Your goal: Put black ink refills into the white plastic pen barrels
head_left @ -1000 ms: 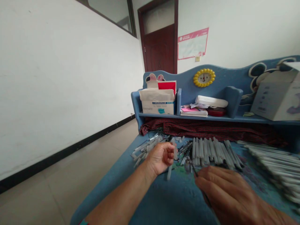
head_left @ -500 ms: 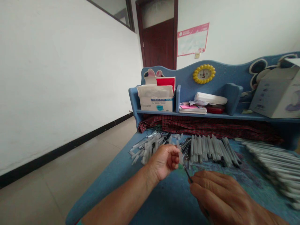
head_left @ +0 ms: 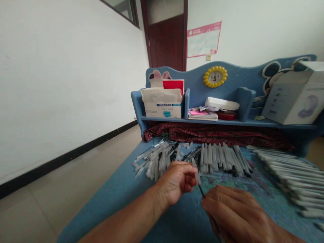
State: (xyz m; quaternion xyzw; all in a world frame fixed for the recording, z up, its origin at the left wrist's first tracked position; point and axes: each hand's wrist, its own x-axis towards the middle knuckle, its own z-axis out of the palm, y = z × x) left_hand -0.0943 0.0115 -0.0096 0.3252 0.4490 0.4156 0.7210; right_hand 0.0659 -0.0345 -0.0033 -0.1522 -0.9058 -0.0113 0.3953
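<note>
Head view: hands (head_left: 180, 182) hold a translucent tube (head_left: 197, 177) and dark rod (head_left: 201, 191).

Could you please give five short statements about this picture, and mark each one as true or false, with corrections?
1. The left hand holds a translucent tube. True.
2. The right hand is empty. False: it holds a thin dark rod.
3. The rod points away from the tube. False: it points toward the tube's lower end.
4. The clock has a yellow rim. True.
5. A checked cloth lies below the shelf board. True.
</note>
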